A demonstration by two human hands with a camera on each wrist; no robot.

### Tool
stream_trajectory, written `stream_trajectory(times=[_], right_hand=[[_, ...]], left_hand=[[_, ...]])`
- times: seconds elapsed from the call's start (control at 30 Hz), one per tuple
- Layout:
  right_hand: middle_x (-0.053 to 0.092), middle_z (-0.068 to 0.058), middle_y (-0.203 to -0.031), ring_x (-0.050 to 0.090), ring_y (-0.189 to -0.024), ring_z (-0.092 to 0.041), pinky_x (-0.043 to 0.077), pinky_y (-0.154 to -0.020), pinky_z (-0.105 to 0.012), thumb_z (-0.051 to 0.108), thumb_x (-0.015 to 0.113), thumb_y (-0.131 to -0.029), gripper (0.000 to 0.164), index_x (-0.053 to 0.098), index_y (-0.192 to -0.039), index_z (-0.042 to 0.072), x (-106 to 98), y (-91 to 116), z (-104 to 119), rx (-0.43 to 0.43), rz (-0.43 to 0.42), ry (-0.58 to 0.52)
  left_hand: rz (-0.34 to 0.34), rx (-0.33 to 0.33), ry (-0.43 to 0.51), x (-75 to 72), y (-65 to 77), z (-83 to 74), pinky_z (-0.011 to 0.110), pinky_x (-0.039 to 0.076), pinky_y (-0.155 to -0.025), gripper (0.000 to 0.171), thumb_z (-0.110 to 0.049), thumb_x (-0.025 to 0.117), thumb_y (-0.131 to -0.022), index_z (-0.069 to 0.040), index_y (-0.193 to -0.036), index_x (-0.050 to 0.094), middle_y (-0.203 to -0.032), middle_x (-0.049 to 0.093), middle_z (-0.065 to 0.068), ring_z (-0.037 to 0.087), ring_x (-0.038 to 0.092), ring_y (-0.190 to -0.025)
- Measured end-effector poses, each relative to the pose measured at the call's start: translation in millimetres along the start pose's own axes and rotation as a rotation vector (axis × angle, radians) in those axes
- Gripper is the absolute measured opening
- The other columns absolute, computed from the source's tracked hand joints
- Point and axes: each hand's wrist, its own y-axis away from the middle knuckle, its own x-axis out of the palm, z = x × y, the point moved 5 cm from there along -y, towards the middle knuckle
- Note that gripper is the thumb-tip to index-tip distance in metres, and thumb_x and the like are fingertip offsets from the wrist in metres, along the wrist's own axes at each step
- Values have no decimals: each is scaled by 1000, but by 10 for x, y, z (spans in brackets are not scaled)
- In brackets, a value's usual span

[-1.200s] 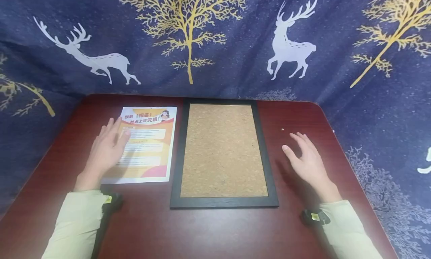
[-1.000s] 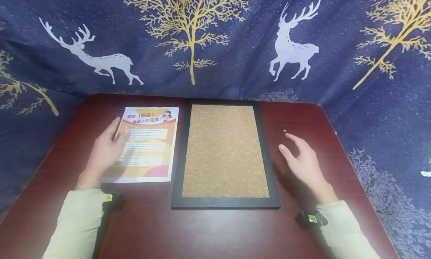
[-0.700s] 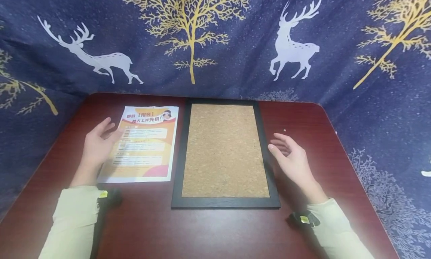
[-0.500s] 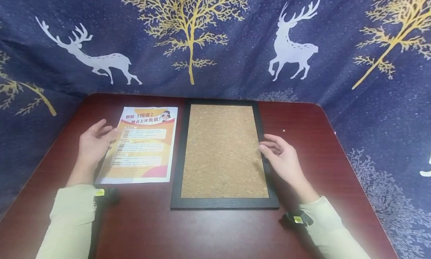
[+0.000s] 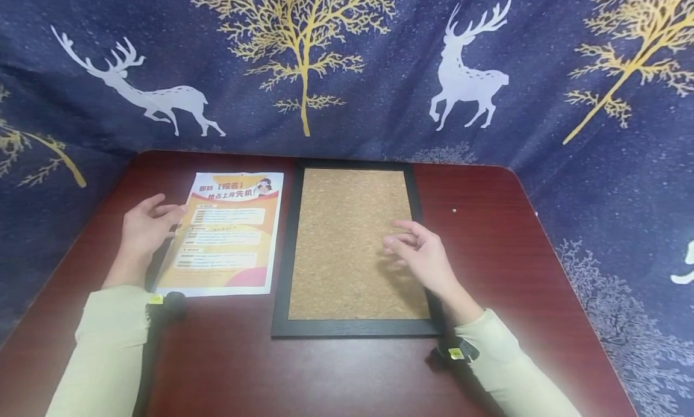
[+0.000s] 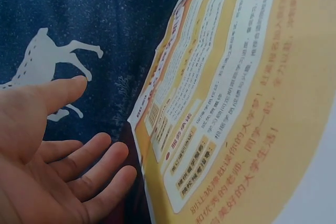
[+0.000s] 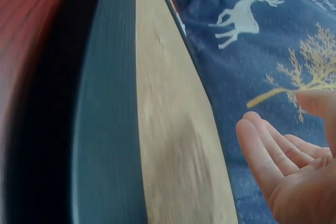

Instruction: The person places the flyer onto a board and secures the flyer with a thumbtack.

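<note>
A printed poster (image 5: 228,224) in orange, pink and white lies flat on the left of the table. My left hand (image 5: 146,229) is at its left edge, fingers loosely bent and nothing held; whether it touches the paper I cannot tell. In the left wrist view the left hand (image 6: 63,166) has thumb and fingers spread apart beside the poster (image 6: 210,103). A cork board (image 5: 347,242) in a black frame lies right of the poster. Above its right part hovers my right hand (image 5: 425,257), its shadow on the cork. The right wrist view shows the right hand (image 7: 299,182) relaxed, holding nothing.
The dark red-brown table (image 5: 336,375) bears everything. A tiny pale object (image 5: 454,211), too small to identify, lies right of the board. A blue cloth (image 5: 368,61) with white deer and yellow trees hangs behind the table.
My right hand has moved left from the table beside the board to above the cork. The left hand has shifted left, off the poster to its edge. Poster and board lie where they were.
</note>
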Motion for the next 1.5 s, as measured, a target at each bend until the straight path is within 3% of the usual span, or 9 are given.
stream_trajectory(times=[0.23,0.5,0.7,0.9,1.1,1.33,1.5], right_hand=[[65,-35,-114,70,-92,-45,59,-71,-50,4,66,-96,49,47,-139,-9,306,-15,16,41,88,-96],[64,-37,-113,70,-93,-45,59,-72,-50,1,64,-96,49,45,-139,-11,588,-38,-21,64,144,-198],[64,-34,-116,69,-94,-46,60,-74,-48,4,66,-95,50,46,-140,-7,769,-41,-19,100,182,-208],[65,-32,-117,67,-98,-49,60,-75,-47,6,67,-96,52,46,-142,-5,947,-48,5,107,230,-200],[65,-32,-116,69,-96,-46,59,-78,-47,9,67,-96,55,43,-143,-4,1097,-78,6,110,254,-220],[65,-31,-118,68,-98,-46,60,-76,-47,7,67,-96,55,43,-145,-3,1245,-104,20,125,281,-219],[65,-32,-118,69,-97,-46,60,-75,-49,6,67,-95,54,45,-143,-4,1350,-140,36,127,291,-218]], left_hand=[[11,-56,16,-7,-67,93,26,50,-80,85,-42,64,-97,-10,-161,19,-149,46,24,31,57,-116],[0,-46,0,-26,-102,87,28,49,-82,81,-36,66,-96,-7,-159,24,-144,50,26,31,57,-113],[4,-63,14,-3,-141,122,37,48,-93,81,-39,66,-96,-7,-159,26,-147,47,25,34,54,-118],[-13,-48,-46,2,-202,103,25,49,-81,79,-39,66,-95,-3,-157,30,-141,52,28,34,58,-114],[-50,-27,-91,17,-268,72,22,49,-66,76,-36,71,-92,1,-151,41,-135,59,27,24,65,-97],[-18,-22,-121,40,-282,25,31,49,-81,75,-36,68,-93,2,-151,39,-136,56,29,36,60,-111],[-13,-25,-146,60,-298,-4,39,49,-89,74,-36,67,-95,4,-150,39,-136,55,31,39,60,-112]])
